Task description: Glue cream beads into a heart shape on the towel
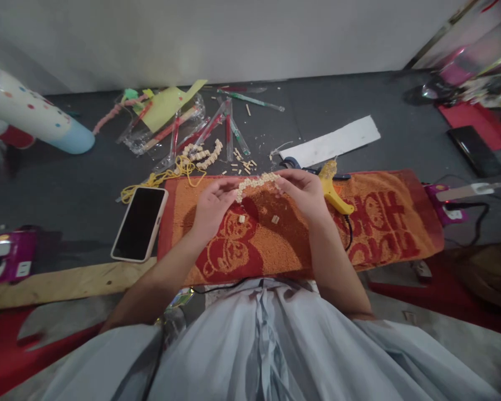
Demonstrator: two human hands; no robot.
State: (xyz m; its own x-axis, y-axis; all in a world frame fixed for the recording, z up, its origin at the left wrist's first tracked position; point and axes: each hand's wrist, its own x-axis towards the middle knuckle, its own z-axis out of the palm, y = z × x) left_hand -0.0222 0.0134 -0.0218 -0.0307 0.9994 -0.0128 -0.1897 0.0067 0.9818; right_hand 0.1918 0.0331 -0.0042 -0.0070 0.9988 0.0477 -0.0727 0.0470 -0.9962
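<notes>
**Bead strand held over the orange towel**

Above the orange-and-red terry towel (300, 245) spread on the dark grey worktop (67, 184), I have both hands raised and close together. My left hand (211, 209) pinches one end of a short curved strand of small cream-coloured beads (254, 182), and my right hand (303, 189) pinches the other end, so the strand arches between the fingertips just over the cloth. Both hands are closed on it; I cannot tell whether a thread runs through the pieces or glue joins them.

As I judge it, the strand is partly built: a run of beads is already joined, while two loose cream beads (259, 219) lie on the towel beneath my hands. More loose pieces are scattered on the worktop beyond the towel's far edge, beside a second beaded strand (202, 154) lying by a tangle of yellow cord (162, 179). So material seems left to add.

A yellow hot-glue gun (333, 186) rests on the towel just beside my right hand. A black-screened smartphone in a pale case (140, 223) lies left of the towel, near my left hand. Clear plastic sleeves holding red sticks (179, 131) sit farther back, and a white paper strip (334, 142) lies behind the glue gun.
</notes>
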